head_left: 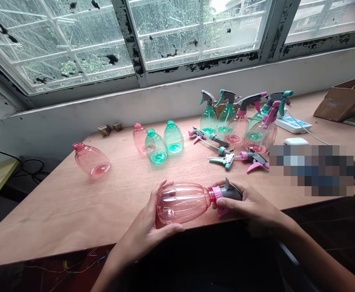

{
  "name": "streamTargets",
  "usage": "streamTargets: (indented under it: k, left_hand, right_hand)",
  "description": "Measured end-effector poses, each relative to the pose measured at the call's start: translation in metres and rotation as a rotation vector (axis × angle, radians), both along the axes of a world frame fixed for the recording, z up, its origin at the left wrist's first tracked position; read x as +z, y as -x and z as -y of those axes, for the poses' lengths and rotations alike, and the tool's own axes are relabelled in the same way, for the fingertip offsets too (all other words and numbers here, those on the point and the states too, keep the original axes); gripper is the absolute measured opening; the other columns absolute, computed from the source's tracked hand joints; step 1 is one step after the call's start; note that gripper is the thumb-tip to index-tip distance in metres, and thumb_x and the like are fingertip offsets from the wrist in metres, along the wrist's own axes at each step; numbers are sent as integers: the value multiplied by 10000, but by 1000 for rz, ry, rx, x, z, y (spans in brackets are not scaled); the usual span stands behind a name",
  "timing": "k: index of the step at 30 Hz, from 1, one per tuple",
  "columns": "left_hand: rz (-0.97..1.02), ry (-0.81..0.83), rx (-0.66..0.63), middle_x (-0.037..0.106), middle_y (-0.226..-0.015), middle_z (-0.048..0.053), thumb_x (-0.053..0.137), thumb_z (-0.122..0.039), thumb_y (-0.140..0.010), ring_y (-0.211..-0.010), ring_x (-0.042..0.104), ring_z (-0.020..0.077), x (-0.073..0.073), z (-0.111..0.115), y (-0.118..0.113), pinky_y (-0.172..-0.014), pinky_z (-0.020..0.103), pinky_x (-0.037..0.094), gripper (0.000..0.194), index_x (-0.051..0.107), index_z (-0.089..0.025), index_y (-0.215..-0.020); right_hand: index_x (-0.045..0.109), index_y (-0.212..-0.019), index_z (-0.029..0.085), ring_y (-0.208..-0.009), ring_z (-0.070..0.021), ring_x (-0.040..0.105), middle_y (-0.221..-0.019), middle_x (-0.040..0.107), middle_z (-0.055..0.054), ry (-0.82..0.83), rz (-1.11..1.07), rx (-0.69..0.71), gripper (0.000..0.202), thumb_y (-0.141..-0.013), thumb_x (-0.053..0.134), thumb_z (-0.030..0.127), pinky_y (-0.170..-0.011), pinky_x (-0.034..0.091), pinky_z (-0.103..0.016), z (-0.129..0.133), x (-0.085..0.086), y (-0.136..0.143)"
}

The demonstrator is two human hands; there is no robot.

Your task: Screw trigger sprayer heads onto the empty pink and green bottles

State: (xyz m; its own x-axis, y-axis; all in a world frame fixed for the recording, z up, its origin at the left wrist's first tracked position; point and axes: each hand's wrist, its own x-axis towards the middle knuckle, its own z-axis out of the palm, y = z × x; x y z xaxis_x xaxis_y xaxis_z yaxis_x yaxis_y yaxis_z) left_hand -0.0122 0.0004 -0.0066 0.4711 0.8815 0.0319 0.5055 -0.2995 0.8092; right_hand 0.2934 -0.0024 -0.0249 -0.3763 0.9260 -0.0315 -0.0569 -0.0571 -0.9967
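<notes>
A clear pink bottle (183, 202) lies on its side in the air at the table's front edge, its neck to the right. My left hand (148, 223) is wrapped round its base. My right hand (244, 200) grips the grey and pink spray head (226, 192), whose pink collar sits at the bottle's neck. Beyond them on the table are loose spray heads, among them a teal and grey one (226, 159) and a pink and grey one (255, 159). Two green bottles without heads (156, 148) (174, 138) stand near a pink one (139, 138).
Another open pink bottle (92, 159) is at the left. Several bottles with spray heads (235, 125) stand at the back right, near a white power strip (293, 123), a white case (296, 141) and a cardboard box (338, 101). The wooden table (58, 215) ends just below my hands.
</notes>
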Motion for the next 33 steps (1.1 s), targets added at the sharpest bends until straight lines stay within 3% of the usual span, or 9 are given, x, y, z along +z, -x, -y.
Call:
streamTargets:
  k: [33]
  left_hand:
    - [9, 5, -16, 355, -1697, 53, 760, -445, -916, -1559, 360, 312, -2, 0, 2, -1292, 505, 300, 921, 160, -408, -1614]
  right_hand:
    - [712, -1136, 194, -788, -141, 731, -874, 754, -3, 14, -42, 18, 273, -937, 787, 364, -761, 619, -251, 0, -3, -1]
